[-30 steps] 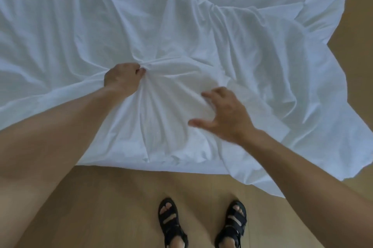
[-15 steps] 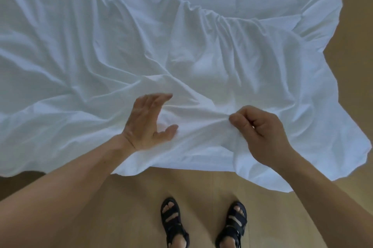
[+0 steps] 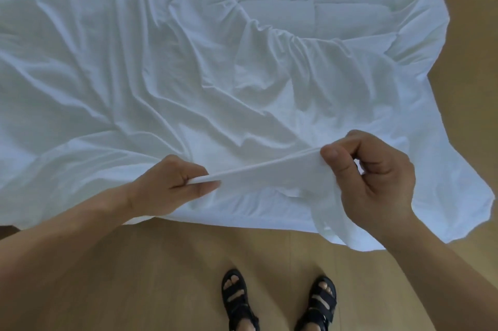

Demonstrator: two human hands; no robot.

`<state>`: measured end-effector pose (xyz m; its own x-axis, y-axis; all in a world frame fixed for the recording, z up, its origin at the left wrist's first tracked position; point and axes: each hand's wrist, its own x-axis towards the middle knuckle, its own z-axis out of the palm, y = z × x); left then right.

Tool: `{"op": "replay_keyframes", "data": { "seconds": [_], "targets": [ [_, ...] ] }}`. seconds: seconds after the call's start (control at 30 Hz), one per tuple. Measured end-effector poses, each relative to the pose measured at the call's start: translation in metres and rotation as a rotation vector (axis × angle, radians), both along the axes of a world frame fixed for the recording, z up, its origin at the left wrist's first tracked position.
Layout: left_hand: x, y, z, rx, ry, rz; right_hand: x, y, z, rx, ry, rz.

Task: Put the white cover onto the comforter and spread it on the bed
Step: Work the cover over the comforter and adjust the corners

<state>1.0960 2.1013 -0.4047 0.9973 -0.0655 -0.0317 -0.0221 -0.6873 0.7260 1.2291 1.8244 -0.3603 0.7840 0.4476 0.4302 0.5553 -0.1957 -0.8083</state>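
The white cover point(image 3: 140, 83) lies wrinkled across most of the view, spread over the floor in front of me. The quilted white comforter point(image 3: 318, 4) shows bare at the top right, where the cover is bunched back from it. My left hand point(image 3: 172, 188) pinches the cover's near hem between thumb and fingers. My right hand point(image 3: 374, 185) grips the same hem further right, raised a little. A taut strip of hem runs between the two hands, lifted off the layer below.
Wooden floor point(image 3: 161, 276) fills the lower part and the right edge. My feet in black sandals point(image 3: 280, 301) stand just short of the cover's near edge. The cover's right corner point(image 3: 469, 204) drapes onto the floor.
My left hand went from lying open on the cover to pinching the hem. My right hand lifted its fold higher, and the hem is now stretched between both hands.
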Motion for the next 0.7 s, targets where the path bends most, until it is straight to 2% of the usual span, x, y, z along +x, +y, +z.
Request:
{"op": "replay_keyframes", "data": {
  "seconds": [0.07, 0.17, 0.3, 0.37, 0.47, 0.57, 0.63, 0.7],
  "targets": [
    [0.01, 0.01, 0.008, 0.085, 0.037, 0.063, 0.012, 0.013, -0.001, -0.047, 0.014, -0.107],
    [0.048, 0.031, 0.008, 0.406, -0.09, 0.159, 0.048, 0.044, -0.008, -0.246, 0.139, -0.197],
    [0.1, 0.048, -0.007, 0.431, -0.211, 0.336, 0.095, 0.083, -0.011, -0.38, 0.144, -0.299],
    [0.117, 0.058, -0.021, 0.448, -0.14, 0.436, 0.102, 0.092, -0.022, -0.532, 0.188, -0.227],
    [0.128, 0.07, -0.048, 0.528, 0.139, 0.551, 0.085, 0.086, -0.066, -0.965, 0.19, -0.068],
    [0.133, 0.074, -0.07, 0.592, 0.181, 0.589, 0.053, 0.064, -0.109, -1.227, 0.217, -0.026],
    [0.136, 0.072, -0.078, 0.569, 0.205, 0.591, 0.044, 0.044, -0.125, -1.139, 0.108, -0.077],
    [0.136, 0.069, -0.085, 0.504, 0.275, 0.54, 0.041, 0.024, -0.127, -0.885, 0.067, -0.125]
  ]
}}
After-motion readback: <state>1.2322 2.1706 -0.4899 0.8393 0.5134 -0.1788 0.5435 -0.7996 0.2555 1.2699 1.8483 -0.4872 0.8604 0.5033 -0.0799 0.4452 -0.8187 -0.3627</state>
